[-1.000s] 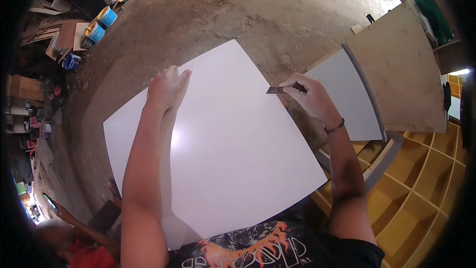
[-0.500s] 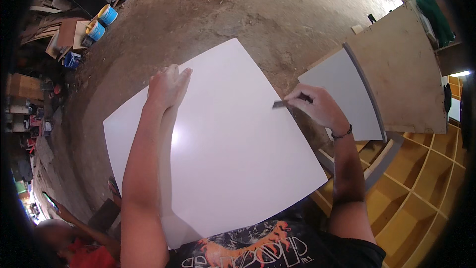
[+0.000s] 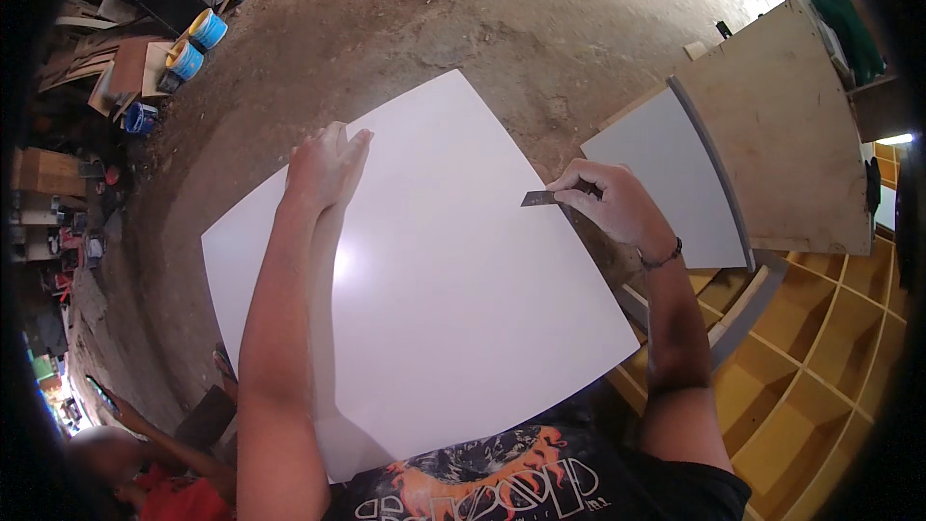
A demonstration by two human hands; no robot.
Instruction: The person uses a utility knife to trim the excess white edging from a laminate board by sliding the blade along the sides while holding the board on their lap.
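A large white panel [image 3: 453,309] with a smooth, glossy face lies in front of me, its near edge against my shirt. My left hand [image 3: 326,169] grips the panel's far left edge, fingers curled over the rim and thumb on top. At the right edge, my right hand [image 3: 606,198] pinches a short, flat, dark blade [image 3: 537,199] with a slanted end. That blade reaches in over the panel's face beside the edge; whether it touches the surface I cannot tell.
To the right are a grey-edged panel [image 3: 666,183], a plywood sheet [image 3: 781,135] and a yellow compartmented frame [image 3: 791,328]. Paint buckets [image 3: 185,60] stand far left on the dirt floor [image 3: 386,19]. At lower left sits a person in red [image 3: 174,492] holding a phone.
My right hand has shifted slightly left and up, with the blade reaching further over the panel and now seen flatter. My left hand stays in place.
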